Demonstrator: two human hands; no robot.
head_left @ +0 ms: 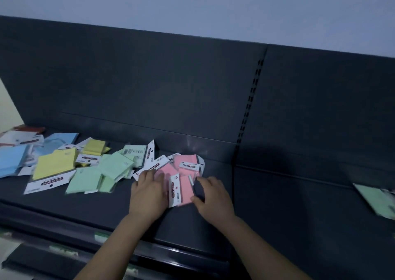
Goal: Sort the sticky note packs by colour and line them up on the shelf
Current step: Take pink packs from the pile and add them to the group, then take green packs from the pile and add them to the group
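Sticky note packs lie scattered on a dark shelf (106, 207). From left to right there are blue packs (12, 160), yellow packs (56, 164), green packs (100, 173) and pink packs (188, 164). One pink pack (181, 191) with a white header stands between my hands. My left hand (148, 196) presses against its left side, partly over other pink packs. My right hand (212, 196) holds its right edge with thumb and fingers. The image is blurred.
A lone green pack (377, 200) lies at the far right of the shelf. Red and white packs (21, 135) sit at the far left. The dark back panel (171, 83) rises behind, with a slotted upright (249, 104). A lower shelf edge (64, 252) shows below.
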